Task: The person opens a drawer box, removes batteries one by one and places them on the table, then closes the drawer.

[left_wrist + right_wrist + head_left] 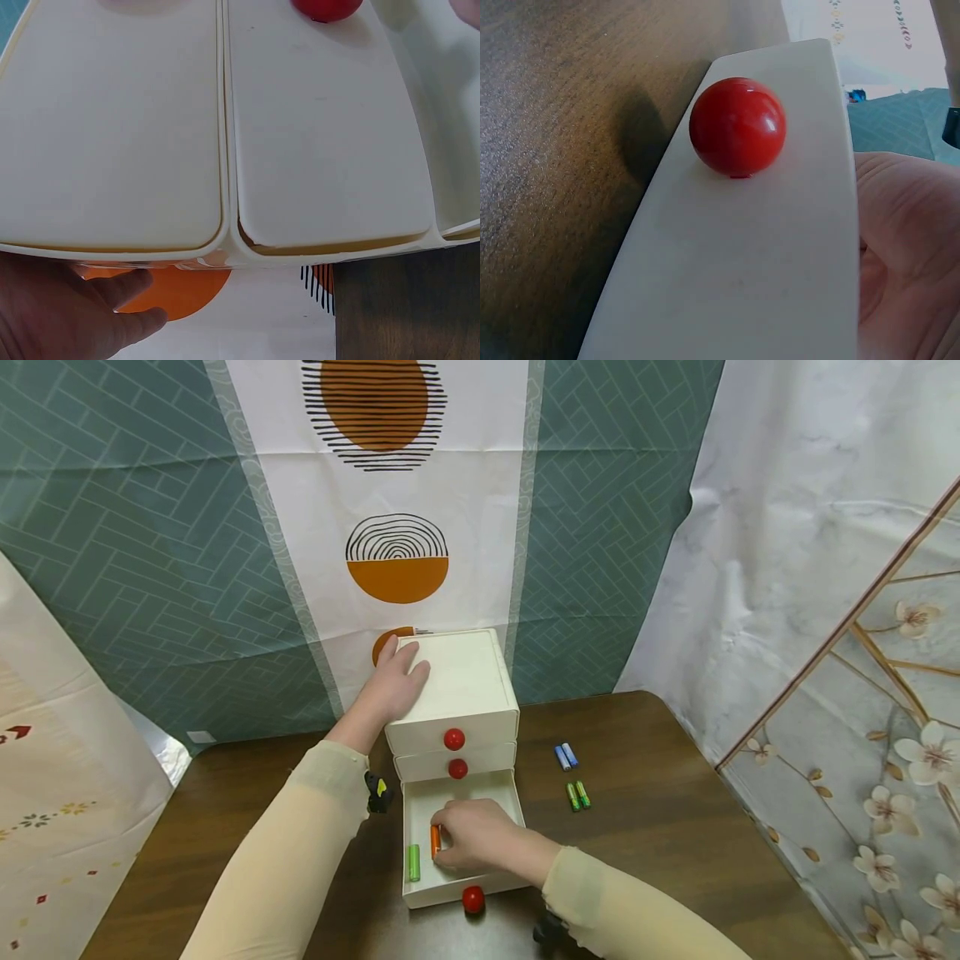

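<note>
A small white cabinet [459,678] with red knobs stands on the table, its bottom drawer [504,785] pulled out. My left hand [397,687] rests on the cabinet's top left edge, fingers extended; the left wrist view shows that hand [75,311] beside the cabinet's side. Inside the drawer, my right hand [480,837] pinches an orange battery [435,841] between thumb and fingers. To its left a green battery [414,862] lies along the drawer's left wall. In the right wrist view the drawer front hides the fingertips of the right hand [911,247].
Two blue batteries [566,757] and two green batteries [578,796] lie on the brown table [645,827] right of the cabinet. The drawer's red knob [473,899] sticks out toward me. A patterned curtain [600,568] hangs behind the table.
</note>
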Demonstrator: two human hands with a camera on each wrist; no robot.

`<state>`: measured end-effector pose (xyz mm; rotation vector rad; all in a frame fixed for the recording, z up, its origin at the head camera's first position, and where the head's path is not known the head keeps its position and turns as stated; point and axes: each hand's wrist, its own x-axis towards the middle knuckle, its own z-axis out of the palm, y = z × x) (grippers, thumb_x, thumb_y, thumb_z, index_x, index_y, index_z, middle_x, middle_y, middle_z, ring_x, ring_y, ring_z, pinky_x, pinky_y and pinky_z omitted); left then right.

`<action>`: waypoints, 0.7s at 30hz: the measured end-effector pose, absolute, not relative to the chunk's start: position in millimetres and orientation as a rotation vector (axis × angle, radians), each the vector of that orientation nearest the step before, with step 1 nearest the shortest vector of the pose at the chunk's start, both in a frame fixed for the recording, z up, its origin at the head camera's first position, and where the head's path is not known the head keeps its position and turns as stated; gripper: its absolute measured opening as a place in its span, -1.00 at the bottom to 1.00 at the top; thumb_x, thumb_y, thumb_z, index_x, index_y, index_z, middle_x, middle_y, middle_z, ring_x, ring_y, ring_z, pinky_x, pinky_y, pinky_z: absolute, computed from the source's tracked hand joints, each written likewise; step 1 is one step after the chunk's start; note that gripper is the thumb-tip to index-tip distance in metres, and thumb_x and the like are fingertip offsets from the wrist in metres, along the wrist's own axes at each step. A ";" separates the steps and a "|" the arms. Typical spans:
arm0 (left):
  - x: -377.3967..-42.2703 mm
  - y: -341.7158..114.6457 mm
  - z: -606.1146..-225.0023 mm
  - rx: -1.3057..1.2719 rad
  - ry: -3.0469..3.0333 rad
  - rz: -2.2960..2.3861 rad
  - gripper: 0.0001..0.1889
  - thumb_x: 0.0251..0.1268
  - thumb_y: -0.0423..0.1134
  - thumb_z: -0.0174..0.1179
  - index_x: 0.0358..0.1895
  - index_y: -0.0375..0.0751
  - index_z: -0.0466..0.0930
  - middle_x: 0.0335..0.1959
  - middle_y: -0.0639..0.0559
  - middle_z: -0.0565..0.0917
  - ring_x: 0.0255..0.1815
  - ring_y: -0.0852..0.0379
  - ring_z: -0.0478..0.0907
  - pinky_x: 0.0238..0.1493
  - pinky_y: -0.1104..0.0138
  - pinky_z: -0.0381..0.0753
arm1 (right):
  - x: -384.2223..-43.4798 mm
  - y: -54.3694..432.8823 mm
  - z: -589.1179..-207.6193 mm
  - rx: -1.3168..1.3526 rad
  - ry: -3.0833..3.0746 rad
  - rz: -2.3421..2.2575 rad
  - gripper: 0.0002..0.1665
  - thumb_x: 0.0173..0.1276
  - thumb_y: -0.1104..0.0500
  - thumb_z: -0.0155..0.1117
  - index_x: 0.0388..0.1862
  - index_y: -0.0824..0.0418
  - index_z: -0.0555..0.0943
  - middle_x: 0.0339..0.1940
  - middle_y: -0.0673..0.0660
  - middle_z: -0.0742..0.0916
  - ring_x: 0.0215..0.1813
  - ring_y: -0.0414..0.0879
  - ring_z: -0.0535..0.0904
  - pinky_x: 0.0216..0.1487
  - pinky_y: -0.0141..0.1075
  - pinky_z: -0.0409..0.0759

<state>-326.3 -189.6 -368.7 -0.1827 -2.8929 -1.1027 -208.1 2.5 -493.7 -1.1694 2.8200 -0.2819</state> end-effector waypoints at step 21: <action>-326.5 -190.4 -368.3 -0.191 -2.889 -1.099 -0.29 0.84 0.06 -0.18 0.83 -0.19 0.04 0.86 -0.21 -0.30 0.84 -0.28 -0.22 0.73 -0.26 -0.04 | -204.0 43.0 -467.0 -1.150 2.790 -0.483 -0.75 0.34 0.03 0.62 -0.07 -0.02 0.75 -0.27 -0.20 0.74 -0.35 -0.38 0.53 -0.36 -0.35 0.50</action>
